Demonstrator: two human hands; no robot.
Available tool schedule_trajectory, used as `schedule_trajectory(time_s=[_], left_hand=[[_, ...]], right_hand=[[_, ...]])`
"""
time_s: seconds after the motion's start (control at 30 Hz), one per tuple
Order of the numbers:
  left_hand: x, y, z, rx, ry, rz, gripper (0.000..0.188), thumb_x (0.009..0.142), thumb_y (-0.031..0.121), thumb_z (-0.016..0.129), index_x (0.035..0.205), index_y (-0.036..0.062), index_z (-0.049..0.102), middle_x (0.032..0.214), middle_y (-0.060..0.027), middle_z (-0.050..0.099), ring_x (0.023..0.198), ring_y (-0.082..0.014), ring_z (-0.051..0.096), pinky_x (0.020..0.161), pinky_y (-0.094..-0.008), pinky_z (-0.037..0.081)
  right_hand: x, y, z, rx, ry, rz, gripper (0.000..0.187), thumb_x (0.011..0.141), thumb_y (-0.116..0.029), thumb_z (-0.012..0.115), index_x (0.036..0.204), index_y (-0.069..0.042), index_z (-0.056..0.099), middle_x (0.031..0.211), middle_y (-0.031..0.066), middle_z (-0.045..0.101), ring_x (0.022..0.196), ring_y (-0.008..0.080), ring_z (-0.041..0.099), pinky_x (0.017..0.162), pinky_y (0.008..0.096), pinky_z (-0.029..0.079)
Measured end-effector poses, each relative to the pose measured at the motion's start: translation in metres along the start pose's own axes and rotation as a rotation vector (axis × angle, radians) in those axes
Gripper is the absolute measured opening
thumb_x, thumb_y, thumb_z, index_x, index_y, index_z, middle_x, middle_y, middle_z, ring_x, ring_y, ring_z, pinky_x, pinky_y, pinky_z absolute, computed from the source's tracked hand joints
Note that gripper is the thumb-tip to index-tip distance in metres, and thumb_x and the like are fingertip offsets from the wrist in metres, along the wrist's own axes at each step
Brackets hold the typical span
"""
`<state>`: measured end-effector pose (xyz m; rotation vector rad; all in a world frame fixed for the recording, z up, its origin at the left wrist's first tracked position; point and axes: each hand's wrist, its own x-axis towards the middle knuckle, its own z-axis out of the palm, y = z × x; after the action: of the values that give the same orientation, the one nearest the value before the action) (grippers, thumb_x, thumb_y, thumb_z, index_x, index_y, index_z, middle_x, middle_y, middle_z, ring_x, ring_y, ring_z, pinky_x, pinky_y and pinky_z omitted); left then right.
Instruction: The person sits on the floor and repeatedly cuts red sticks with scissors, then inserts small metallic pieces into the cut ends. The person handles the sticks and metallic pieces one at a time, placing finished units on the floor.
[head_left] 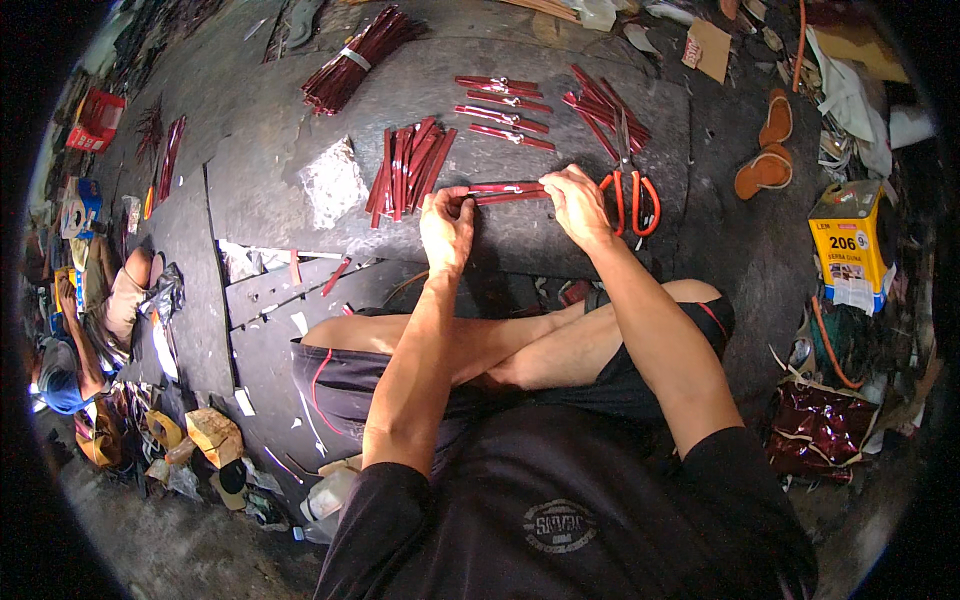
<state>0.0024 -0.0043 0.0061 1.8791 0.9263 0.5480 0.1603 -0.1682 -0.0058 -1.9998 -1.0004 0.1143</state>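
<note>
Between my two hands a dark red glossy strip [505, 188] is stretched level over the dark work board. My left hand [447, 225] pinches its left end, and my right hand [580, 205] pinches the right end. Another red strip [510, 198] shows just below it; whether it is held too, I cannot tell. Beyond my hands lie several red strips with small shiny metal pieces [505, 118], set in a row. A loose pile of red strips [410, 168] is by my left hand. Orange-handled scissors [630, 190] rest beside my right hand, blades over more red strips [597, 105].
A tied bundle of red strips [362, 58] lies at the far left of the board [260, 150], near a clear plastic bag [333, 185]. Brown sandals [765, 172] and a yellow box [850, 240] stand at right. Another person [95, 330] sits at far left.
</note>
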Motion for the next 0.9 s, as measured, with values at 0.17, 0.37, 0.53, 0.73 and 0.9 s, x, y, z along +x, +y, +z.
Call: schedule_trajectory(time_s=[0.17,0.37,0.53,0.73,0.9], left_hand=[[-0.002,-0.007,0.001,-0.037,0.018,0.068,0.021,0.082,0.001,0.071,0.101,0.0036,0.066,0.086,-0.0071,0.054,0.071,-0.0172,0.056,0.07,-0.0307,0.049],[-0.002,-0.002,-0.003,0.04,-0.008,0.044,0.024,0.081,0.011,0.072,0.103,0.0049,0.067,0.091,-0.0099,0.06,0.081,-0.0247,0.059,0.078,-0.0357,0.049],[-0.004,0.007,-0.003,0.029,-0.032,0.025,0.024,0.08,0.008,0.072,0.103,0.0061,0.066,0.09,-0.0105,0.06,0.082,-0.026,0.059,0.078,-0.0378,0.049],[-0.003,0.0,-0.002,0.069,0.037,0.146,0.028,0.081,-0.003,0.068,0.105,0.0085,0.062,0.088,-0.0071,0.051,0.071,-0.0199,0.053,0.067,-0.0333,0.048],[-0.002,-0.001,-0.001,0.06,-0.01,0.153,0.028,0.081,-0.003,0.067,0.105,0.0087,0.06,0.087,-0.0074,0.051,0.07,-0.021,0.053,0.067,-0.034,0.048]], right_hand=[[0.007,-0.009,-0.011,-0.172,-0.073,-0.146,0.018,0.08,0.009,0.061,0.095,-0.002,0.067,0.081,0.0112,0.065,0.076,0.0269,0.06,0.069,0.0351,0.051],[0.006,0.0,-0.008,-0.144,-0.073,-0.148,0.016,0.083,0.007,0.06,0.095,-0.001,0.067,0.083,0.0115,0.063,0.075,0.0247,0.059,0.068,0.0328,0.05],[0.001,0.013,0.001,0.081,-0.148,0.051,0.007,0.085,0.004,0.063,0.091,0.001,0.064,0.085,0.0065,0.058,0.076,0.013,0.055,0.067,0.0221,0.045],[0.007,-0.01,0.001,1.088,-0.009,0.829,0.006,0.088,0.001,0.061,0.086,-0.002,0.056,0.083,0.0018,0.054,0.073,0.0064,0.049,0.065,0.0176,0.041],[-0.007,0.032,0.012,0.283,-0.114,0.23,0.008,0.089,0.0,0.061,0.084,-0.003,0.055,0.081,0.0016,0.053,0.072,0.006,0.048,0.063,0.0171,0.04]])
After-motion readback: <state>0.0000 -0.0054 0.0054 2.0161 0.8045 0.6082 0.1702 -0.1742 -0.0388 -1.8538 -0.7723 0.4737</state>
